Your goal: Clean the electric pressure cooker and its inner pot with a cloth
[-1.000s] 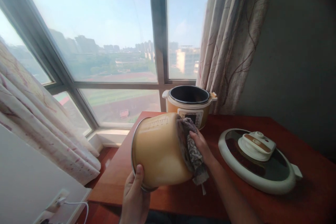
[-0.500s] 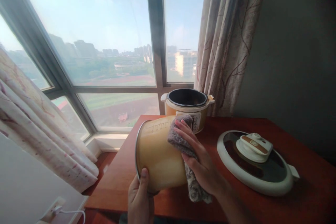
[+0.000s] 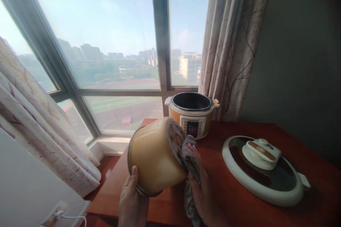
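A gold inner pot [image 3: 153, 152] is tilted on its side above the table, its bottom turned to the right and partly showing. My left hand [image 3: 133, 195] grips it by the rim at the lower left, thumb on the outer wall. In my right hand [image 3: 199, 184] is a grey fluffy cloth [image 3: 189, 154], pressed against the edge of the pot's bottom, with its loose end hanging below. Behind the pot stands the electric pressure cooker [image 3: 195, 113], lidless, with a dark inside and a control panel facing me.
The cooker's round lid [image 3: 262, 170], white-rimmed with a handle on top, lies at the right of the red-brown table [image 3: 106, 191]. Windows and curtains [image 3: 234, 42] rise behind. A plugged-in white cable [image 3: 71, 216] is at the lower left.
The pot has turned, so its bottom now shows, and it sits slightly further left. My right hand and the cloth have moved from the side wall down to the bottom edge.
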Tool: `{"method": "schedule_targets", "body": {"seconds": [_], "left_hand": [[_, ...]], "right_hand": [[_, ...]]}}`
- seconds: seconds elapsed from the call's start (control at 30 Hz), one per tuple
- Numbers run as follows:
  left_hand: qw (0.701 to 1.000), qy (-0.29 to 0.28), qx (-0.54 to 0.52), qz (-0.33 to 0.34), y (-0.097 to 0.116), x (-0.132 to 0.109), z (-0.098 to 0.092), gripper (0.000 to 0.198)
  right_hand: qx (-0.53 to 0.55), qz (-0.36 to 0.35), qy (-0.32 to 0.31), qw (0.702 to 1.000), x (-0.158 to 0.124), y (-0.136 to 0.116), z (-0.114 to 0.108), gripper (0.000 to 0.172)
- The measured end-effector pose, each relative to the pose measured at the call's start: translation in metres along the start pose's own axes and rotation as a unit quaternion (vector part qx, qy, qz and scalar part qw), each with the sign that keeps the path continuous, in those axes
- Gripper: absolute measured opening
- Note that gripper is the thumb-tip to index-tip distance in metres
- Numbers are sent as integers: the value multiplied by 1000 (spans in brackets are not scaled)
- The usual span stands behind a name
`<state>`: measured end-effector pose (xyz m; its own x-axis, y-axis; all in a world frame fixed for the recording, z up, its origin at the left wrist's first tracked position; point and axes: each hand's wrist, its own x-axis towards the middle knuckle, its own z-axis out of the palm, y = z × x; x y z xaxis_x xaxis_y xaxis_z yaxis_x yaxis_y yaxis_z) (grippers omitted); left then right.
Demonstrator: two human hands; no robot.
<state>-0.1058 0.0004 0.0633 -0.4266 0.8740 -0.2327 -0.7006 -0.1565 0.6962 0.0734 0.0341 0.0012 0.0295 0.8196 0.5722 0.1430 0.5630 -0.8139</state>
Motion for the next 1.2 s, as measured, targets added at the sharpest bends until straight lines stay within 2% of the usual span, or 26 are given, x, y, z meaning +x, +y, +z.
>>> {"method": "schedule_targets", "body": {"seconds": [0.1, 0.2, 0.3, 0.43, 0.57, 0.7, 0.8, 0.87, 0.97, 1.07, 1.13, 1.2], "left_hand": [[1000, 6, -9, -1, 3, 4, -3, 68], [1000, 9, 4, -18, 10, 6, -8, 69], [997, -14, 54, -50, 19, 3, -13, 63], [984, -78, 150, -58, 19, -6, -19, 43], [965, -128, 227, -14, 7, -13, -19, 36], [971, -103, 216, 1, 4, -16, -12, 40], [975, -80, 205, -3, 7, -17, -9, 43], [977, -67, 204, -12, 8, -17, -8, 46], [981, -34, 192, -18, 9, -15, -5, 53], [986, -3, 165, -3, 11, -10, -1, 61], [988, 7, 150, 25, 14, -6, 1, 63], [988, 13, 145, 54, 17, -1, -1, 64]], "right_hand": [[93, 103, 50, 989, 12, 22, 5, 53], [145, 193, 71, 968, 35, 36, 0, 53], [154, 217, 81, 960, 65, 34, -11, 53], [152, 174, 69, 971, 100, 6, -23, 51], [152, 94, 31, 983, 109, -32, -29, 43], [95, -32, -48, 994, 92, -57, -26, 41], [34, -104, -48, 993, 68, -57, -21, 43], [15, -110, -45, 993, 49, -49, -18, 46], [31, -60, -32, 997, 20, -32, -12, 50], [85, 56, -20, 995, -4, -14, -6, 50], [131, 154, 6, 979, -13, -5, -1, 48], [176, 255, 63, 949, -16, -1, 4, 48]]}}
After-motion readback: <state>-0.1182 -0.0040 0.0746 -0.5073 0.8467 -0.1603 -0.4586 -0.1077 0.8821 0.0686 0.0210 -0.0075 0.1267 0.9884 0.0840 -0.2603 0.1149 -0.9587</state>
